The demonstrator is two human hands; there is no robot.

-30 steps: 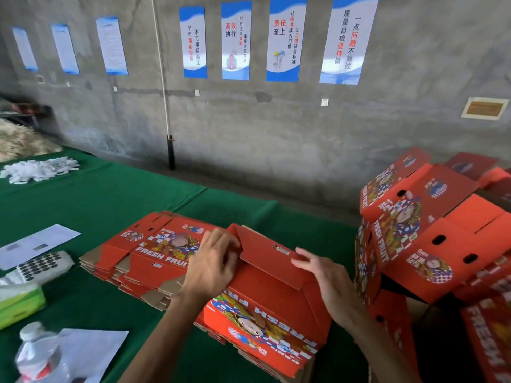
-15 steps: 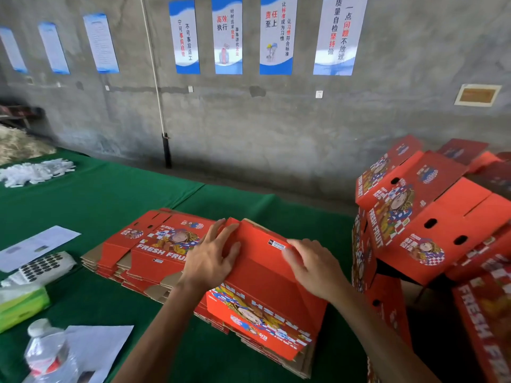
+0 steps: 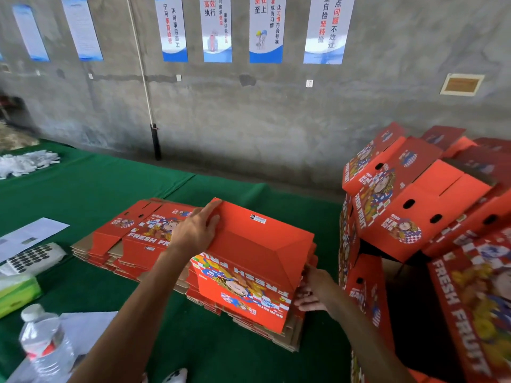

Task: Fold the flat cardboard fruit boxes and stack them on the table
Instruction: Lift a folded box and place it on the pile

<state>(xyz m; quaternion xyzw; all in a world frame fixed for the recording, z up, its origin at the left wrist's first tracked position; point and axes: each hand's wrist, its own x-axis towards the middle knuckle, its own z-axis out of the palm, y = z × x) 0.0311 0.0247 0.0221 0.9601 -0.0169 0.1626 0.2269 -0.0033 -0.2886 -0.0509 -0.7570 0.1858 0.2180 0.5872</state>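
A red "FRESH FRUIT" box [image 3: 257, 255], partly folded up, stands on a low stack of flat boxes [image 3: 279, 335] on the green table [image 3: 88, 194]. My left hand [image 3: 195, 230] rests on the box's left top edge with fingers stretched out. My right hand [image 3: 311, 290] is at the box's lower right corner, fingers curled against its end; what they hold is hidden. A second stack of flat boxes [image 3: 121, 239] lies just left of it. Folded boxes [image 3: 409, 205] are piled at the right.
A water bottle [image 3: 45, 341] stands at the near left over white paper [image 3: 91, 327]. A calculator [image 3: 33, 258], a green tissue pack [image 3: 16, 293] and a paper sheet [image 3: 30, 233] lie at the left edge. White foam nets [image 3: 25, 163] sit far left. A concrete wall stands behind.
My right hand left the top of the box and dropped to its lower right corner. My left hand stayed on the left top edge. The top flaps now lie flatter.
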